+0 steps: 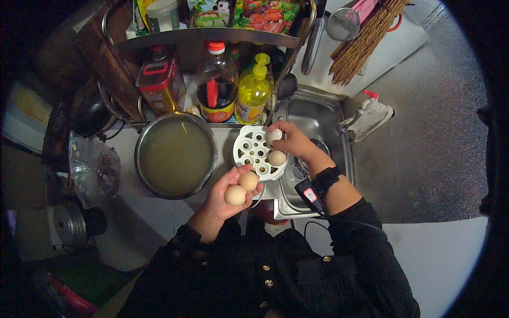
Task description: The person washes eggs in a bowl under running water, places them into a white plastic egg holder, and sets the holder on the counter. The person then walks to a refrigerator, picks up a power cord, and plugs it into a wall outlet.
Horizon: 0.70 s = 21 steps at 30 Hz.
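Observation:
Two light brown eggs [235, 195] rest in my left hand [222, 194], which lies palm up just below and left of a white plastic egg steamer rack [254, 149]. My right hand [292, 139] has its fingers around a paler egg [275, 135] at the rack's upper right edge. Another light brown egg [277, 158] sits in the rack just below those fingers. The rack has round and triangular holes, and several of its round holes hold no egg. What lies under the rack is mostly hidden.
A large metal bowl of cloudy liquid [175, 155] stands left of the rack. Behind are a dark sauce bottle [216, 83] and a yellow pump bottle [254, 95] on a shelf. To the right lie a steel sink [314, 109] and its tap [360, 111]. A straw brush [364, 47] lies beyond.

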Available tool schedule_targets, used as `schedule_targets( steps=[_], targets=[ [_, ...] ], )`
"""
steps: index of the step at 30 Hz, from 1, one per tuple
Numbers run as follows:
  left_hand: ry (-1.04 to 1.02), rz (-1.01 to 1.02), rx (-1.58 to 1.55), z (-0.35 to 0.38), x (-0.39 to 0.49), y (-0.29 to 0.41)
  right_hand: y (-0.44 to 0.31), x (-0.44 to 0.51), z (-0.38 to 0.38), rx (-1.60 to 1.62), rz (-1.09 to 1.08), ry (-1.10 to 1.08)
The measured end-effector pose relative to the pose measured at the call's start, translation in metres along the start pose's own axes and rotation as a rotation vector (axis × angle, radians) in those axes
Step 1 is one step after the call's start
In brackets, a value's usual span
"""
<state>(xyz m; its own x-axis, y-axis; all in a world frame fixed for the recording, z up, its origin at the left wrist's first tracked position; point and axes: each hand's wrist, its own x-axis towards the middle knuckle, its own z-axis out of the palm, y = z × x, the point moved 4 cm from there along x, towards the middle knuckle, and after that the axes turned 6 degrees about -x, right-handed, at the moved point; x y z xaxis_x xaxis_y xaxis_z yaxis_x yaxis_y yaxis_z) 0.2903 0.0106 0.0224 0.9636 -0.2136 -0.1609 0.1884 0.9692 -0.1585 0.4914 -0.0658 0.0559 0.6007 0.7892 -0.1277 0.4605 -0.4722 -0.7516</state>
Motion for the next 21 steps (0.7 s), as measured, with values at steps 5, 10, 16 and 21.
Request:
schedule_targets(
  steps=[5, 10, 16, 21],
  targets=[
    [0.007, -0.002, -0.007, -0.002, 0.0, 0.002, -0.004, 0.001, 0.004, -0.024, -0.002, -0.019],
    [-0.047, -0.015, -0.05, -0.005, 0.002, 0.004, -0.009, 0.0, 0.008, -0.136, -0.139, 0.036],
    [-0.026, -0.004, -0.037, -0.002, 0.005, 0.004, -0.004, -0.002, 0.008, -0.188, -0.133, 0.004],
    [-0.033, 0.02, -0.018, 0.005, 0.008, 0.006, -0.013, -0.006, 0.004, -0.217, -0.151, 0.074]
  ],
)
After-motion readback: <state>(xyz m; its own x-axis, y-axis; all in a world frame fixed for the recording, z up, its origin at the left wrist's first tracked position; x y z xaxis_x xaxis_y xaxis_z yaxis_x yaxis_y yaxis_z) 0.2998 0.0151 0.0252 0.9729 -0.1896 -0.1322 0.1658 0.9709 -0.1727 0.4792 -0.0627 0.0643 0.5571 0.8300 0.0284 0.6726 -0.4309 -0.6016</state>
